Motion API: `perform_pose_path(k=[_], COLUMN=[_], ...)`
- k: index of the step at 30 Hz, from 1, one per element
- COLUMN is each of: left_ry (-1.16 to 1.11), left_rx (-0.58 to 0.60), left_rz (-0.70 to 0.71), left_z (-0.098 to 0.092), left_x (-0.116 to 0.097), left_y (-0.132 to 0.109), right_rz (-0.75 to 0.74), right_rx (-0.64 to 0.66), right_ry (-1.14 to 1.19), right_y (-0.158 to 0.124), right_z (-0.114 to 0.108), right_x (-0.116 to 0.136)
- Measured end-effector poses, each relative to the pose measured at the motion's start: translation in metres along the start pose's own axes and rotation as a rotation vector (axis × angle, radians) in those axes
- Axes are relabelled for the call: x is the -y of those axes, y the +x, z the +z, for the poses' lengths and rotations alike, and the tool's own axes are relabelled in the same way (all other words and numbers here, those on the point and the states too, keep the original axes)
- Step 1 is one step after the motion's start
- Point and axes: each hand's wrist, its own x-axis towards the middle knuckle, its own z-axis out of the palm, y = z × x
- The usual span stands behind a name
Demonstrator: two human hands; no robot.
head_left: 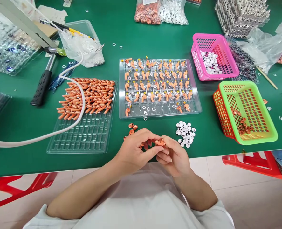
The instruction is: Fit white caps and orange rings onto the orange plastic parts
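Green table (121, 35): left hand (136, 149), right hand (176, 156) both pinching copper-coloured piece (160, 142) between them.

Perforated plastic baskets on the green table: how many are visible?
3: the pink basket at upper right; the lime-green basket below it in the picture; the orange-red basket nested under the lime-green one. More nested baskets may be hidden.

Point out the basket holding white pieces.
The pink basket, standing beyond the green basket: white pieces lie inside it, whereas the green basket, nested in a red one, holds copper-coloured parts.
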Motion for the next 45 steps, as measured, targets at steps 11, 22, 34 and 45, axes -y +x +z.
perform_pose_path(k=[11, 22, 34, 45], left_ry=[-0.001, 0.14, 0.023, 0.078], left_rx=[-0.053, -0.088, -0.07, -0.041], left_rz=[0.069, 0.233, 0.143, 0.279], left_z=[0.005, 0.004, 0.003, 0.0], left_x=[0.004, 0.002, -0.001, 0.002], left_y=[-0.006, -0.011, -0.012, -0.015], right_rz=[0.014, 0.016, -0.187, -0.308], right_rx=[0.038, 0.118, 0.097, 0.119], right_ry=[-0.015, -0.124, -0.209, -0.396], right_y=[-0.002, -0.002, -0.003, -0.001], right_z=[-0.002, -0.011, -0.012, -0.02], right_x=[-0.004, -0.003, -0.008, -0.009])
